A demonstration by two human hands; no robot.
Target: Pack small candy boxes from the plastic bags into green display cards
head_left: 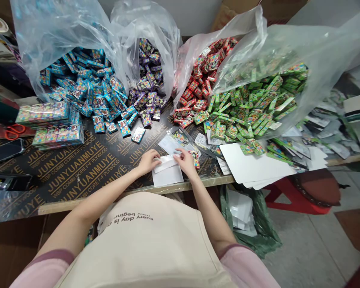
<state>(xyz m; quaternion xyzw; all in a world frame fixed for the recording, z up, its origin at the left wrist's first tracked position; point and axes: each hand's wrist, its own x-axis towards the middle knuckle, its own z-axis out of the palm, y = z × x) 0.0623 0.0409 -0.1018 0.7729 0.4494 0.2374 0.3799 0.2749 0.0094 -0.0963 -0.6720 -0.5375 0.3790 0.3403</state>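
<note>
My left hand (148, 161) and my right hand (186, 161) both pinch the folded top edge of a white paper packet (168, 171) lying at the near edge of the dark plywood table (78, 168). A small red box (195, 159) lies beside my right hand. Clear printed sleeves (180, 139) lie just beyond the packet. Behind them, open plastic bags spill small boxes: blue (87, 88), purple (147, 88), red (201, 84) and green (252, 104).
Stacks of wrapped packs (52, 126) sit at the left with red-handled scissors (14, 131) and a phone (4, 151). White card sheets (255, 166) overhang the table's right edge. A green waste bag (249, 220) and a red stool (306, 194) stand below.
</note>
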